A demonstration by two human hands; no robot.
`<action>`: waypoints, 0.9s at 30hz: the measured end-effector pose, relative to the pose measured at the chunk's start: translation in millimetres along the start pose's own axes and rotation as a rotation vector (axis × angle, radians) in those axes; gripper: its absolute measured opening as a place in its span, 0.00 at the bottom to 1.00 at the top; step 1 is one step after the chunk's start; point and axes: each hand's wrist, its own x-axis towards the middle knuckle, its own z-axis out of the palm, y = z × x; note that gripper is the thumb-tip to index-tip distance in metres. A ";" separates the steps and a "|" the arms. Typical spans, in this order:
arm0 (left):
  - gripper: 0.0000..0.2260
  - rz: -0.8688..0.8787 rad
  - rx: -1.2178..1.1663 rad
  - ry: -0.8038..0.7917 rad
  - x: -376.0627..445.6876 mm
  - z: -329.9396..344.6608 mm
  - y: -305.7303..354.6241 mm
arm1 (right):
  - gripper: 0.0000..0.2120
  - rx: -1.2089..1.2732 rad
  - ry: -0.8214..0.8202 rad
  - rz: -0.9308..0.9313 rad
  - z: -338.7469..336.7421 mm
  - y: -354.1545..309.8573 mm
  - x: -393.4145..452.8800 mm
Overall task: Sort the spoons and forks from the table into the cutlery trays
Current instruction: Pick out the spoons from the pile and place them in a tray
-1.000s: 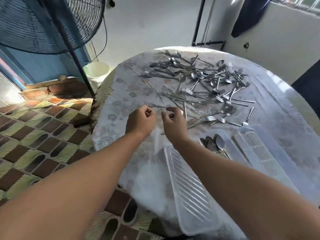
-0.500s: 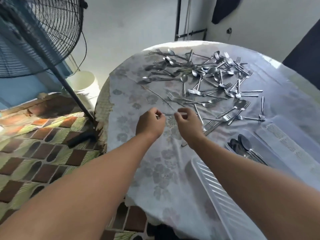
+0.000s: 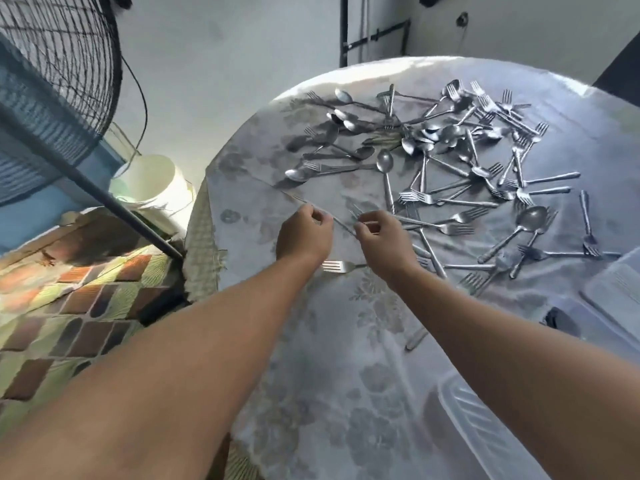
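Here both hands work at the near left edge of the cutlery scatter on the worktop (image 3: 311,341). The left hand (image 3: 303,237) has its fingers curled, thumb and forefinger pinched on the thin handle of a fork (image 3: 341,226) whose long axis runs from far left to near right; its stem passes from those fingers toward the right hand (image 3: 381,239). The right hand's fingers are also curled and seem to pinch another fork (image 3: 355,211), its tines poking up just beyond the knuckles; whether they also touch the first fork I cannot tell. A third fork (image 3: 337,266) lies flat just near the wrists, tines pointing left, handle running right under the right forearm; either hand is close to it, the left slightly nearer the tines. The main pile of spoons and forks (image 3: 460,154) spreads to the far right, well apart from the left hand and nearer the right. As for containers, a clear ribbed tray (image 3: 485,434) sits at the near right beside the right forearm, and its visible part shows nothing inside. Another clear tray (image 3: 620,292) peeks in at the right edge, contents not visible. So the carry, as I judge it, goes near and right, toward the trays.
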 end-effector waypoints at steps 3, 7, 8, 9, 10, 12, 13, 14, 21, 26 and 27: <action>0.09 0.010 0.011 -0.034 34.4 2.4 -1.0 | 0.10 -0.050 0.016 0.001 10.4 -8.4 25.1; 0.08 0.050 0.009 -0.090 81.2 4.1 -1.1 | 0.12 -0.103 0.055 0.019 33.4 -25.2 53.7; 0.08 0.055 0.010 -0.101 92.9 4.0 -2.2 | 0.12 -0.099 0.062 0.033 40.5 -27.6 61.0; 0.08 0.056 0.011 -0.112 104.6 4.1 -3.7 | 0.13 -0.095 0.066 0.047 47.3 -29.9 67.9; 0.08 0.046 0.008 -0.121 114.5 4.2 -5.6 | 0.14 -0.106 0.068 0.054 53.3 -31.0 74.7; 0.07 0.010 -0.013 -0.125 134.0 3.1 -12.7 | 0.15 -0.184 0.067 0.048 63.3 -33.1 89.6; 0.06 -0.003 -0.022 -0.122 141.9 2.4 -16.8 | 0.16 -0.247 0.060 0.041 65.9 -34.1 96.2; 0.07 -0.012 -0.028 -0.121 149.0 1.9 -21.4 | 0.17 -0.316 0.046 0.036 67.9 -34.5 102.2; 0.08 0.053 0.012 -0.072 197.3 -6.6 -54.0 | 0.26 -0.663 -0.041 -0.146 90.9 -48.1 147.1; 0.06 0.125 -0.021 -0.080 218.5 -7.0 -58.7 | 0.27 -0.864 -0.093 -0.109 109.7 -53.1 163.2; 0.06 0.132 -0.025 -0.082 222.1 -6.4 -58.8 | 0.26 -0.894 -0.079 -0.103 114.2 -50.9 163.3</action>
